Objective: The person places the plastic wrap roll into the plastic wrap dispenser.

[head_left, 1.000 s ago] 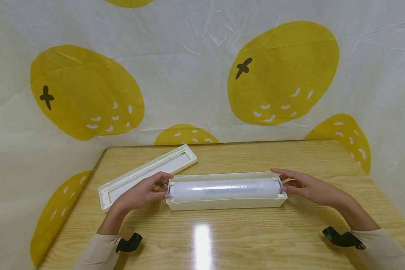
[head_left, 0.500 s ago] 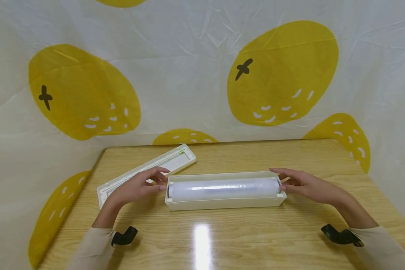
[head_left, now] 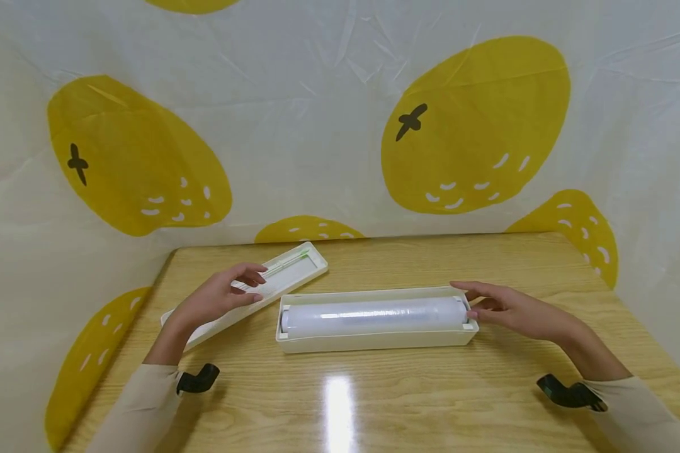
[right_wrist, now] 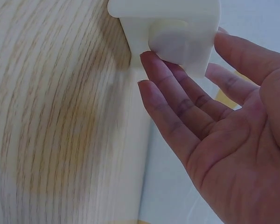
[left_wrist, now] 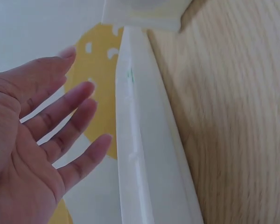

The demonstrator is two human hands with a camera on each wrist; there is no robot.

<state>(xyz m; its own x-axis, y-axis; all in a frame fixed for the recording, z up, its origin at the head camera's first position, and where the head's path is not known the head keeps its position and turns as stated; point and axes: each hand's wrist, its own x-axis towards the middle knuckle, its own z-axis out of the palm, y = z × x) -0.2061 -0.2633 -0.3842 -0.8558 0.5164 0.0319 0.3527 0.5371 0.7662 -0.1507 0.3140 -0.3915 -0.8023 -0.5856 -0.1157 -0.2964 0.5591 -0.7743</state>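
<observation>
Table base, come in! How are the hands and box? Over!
Left hand empty, near long cream plastic lid. Right hand at one end of long cream plastic box. Shiny white cylindrical roll inside; nothing seen covering it.

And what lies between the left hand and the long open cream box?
In the head view, the near rim of the shallow white rectangular lid and a strip of bare wooden tabletop lie between hand and box.
</observation>
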